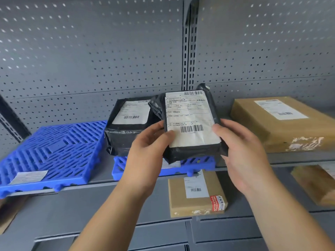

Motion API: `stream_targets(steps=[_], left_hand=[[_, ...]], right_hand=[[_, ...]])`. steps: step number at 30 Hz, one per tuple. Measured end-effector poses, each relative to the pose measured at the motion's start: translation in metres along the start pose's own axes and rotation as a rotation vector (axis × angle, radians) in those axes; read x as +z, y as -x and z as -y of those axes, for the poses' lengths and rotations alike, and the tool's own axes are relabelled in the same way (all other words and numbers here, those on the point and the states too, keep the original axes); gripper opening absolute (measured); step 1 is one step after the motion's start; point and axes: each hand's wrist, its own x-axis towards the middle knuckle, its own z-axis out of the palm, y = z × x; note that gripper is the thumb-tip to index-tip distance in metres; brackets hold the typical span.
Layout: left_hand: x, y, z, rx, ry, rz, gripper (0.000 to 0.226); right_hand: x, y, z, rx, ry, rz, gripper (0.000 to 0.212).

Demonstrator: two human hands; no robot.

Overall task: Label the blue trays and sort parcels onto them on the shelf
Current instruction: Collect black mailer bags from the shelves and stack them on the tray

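Black parcel (192, 124) with big white label, crinkly wrap. Left hand (146, 153) and right hand (243, 151) gripped its sides above blue tray (199, 164).

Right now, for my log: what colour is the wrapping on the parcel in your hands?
The held parcel is black; head view.
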Motion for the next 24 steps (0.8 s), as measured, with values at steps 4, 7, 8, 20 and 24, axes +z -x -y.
stream_targets(steps=[4, 7, 8, 20, 24], left_hand=[[0.023, -0.020, 0.000, 0.001, -0.109, -0.028, 0.023], [0.039, -0.037, 0.001, 0.020, -0.208, -0.118, 0.023], [0.043, -0.044, 0.002, 0.018, -0.238, -0.146, 0.023], [0.057, -0.078, 0.022, -0.034, -0.597, -0.303, 0.019], [0.054, -0.079, 0.023, -0.035, -0.723, -0.321, 0.019]], right_hand=[[-0.013, -0.031, 0.009, 0.022, 0.019, 0.008, 0.027], [-0.020, -0.052, 0.012, 0.013, 0.071, 0.090, 0.030], [-0.020, -0.058, 0.012, 0.010, 0.093, 0.112, 0.031], [-0.026, -0.102, -0.015, 0.144, 0.272, 0.252, 0.030], [-0.027, -0.104, -0.025, 0.194, 0.323, 0.282, 0.036]])
